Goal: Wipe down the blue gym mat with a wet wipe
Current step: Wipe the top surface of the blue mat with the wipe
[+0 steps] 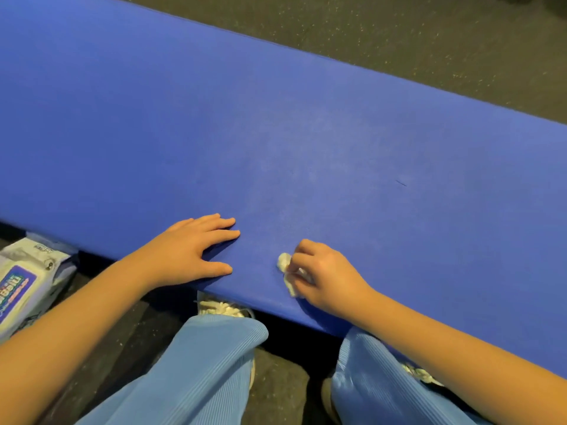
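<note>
Dark speckled rubber floor (429,41) under long blue foam gym mat (276,133). Left hand (190,250) flat, fingers spread, on mat's near edge. Right hand (325,277) pinches crumpled white wet wipe (287,269) against mat, beside it.

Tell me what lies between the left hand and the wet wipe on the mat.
Only bare blue mat. The head view shows nothing between the left hand and the wet wipe that the right hand grips.
</note>
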A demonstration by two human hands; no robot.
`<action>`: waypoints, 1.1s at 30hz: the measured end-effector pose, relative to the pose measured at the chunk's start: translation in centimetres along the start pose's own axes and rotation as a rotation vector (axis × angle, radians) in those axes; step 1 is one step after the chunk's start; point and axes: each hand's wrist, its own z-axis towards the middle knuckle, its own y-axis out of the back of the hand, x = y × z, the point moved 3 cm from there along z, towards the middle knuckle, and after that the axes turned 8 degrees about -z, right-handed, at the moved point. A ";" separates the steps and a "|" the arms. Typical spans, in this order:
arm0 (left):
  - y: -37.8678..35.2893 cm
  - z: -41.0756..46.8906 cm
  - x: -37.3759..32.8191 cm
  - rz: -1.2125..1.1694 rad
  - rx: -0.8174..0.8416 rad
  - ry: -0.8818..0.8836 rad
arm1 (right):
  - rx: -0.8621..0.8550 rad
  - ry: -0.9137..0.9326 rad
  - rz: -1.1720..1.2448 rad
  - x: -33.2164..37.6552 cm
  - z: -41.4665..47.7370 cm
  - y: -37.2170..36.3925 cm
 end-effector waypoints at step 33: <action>0.4 2.7 -5.6 0.529 -0.324 -0.396 | 0.006 -0.016 -0.416 -4.1 -6.1 11.6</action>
